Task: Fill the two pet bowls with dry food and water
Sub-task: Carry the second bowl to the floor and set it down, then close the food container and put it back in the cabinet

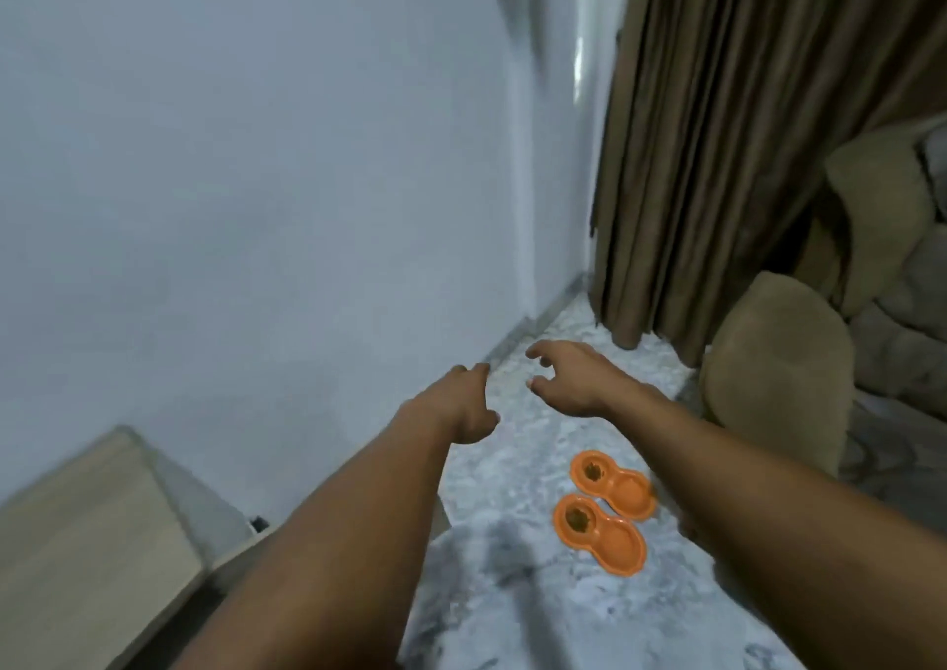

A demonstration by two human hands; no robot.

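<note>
Down and to the right of both hands, back toward the body: 2 orange pet bowls on the pale speckled floor [563, 618]. Farther bowl [612, 485] and nearer bowl [599, 533] side by side, just beside each other, perhaps touching; too blurred to say. Long axes parallel, running from far-left to near-right in the view. Right ends tucked partly under the right forearm, so closer to the right arm than to the left.

Left hand [469, 408] stretched forward, fingers relaxed and slightly curved, holding nothing. Right hand [569, 377] forward too, fingers spread and loosely hooked, thumb apart, gripping nothing. Both well apart from the bowls, aimed toward the wall [256, 157] corner and the brown curtain [717, 157].

Glossy orange plastic, peanut-shaped, 2 round wells apiece. Small dark-brown heap, likely dry food [578, 517], in the left well of each. Right wells showing only orange; water there or not, cannot tell.

No food bag or water jug in view. Any reach to the bowls probably means dropping down and drawing back to the right, with the right hand better placed.

Beige cushioned seat [779, 362] at right; pale wooden furniture [77, 541] at lower left.
</note>
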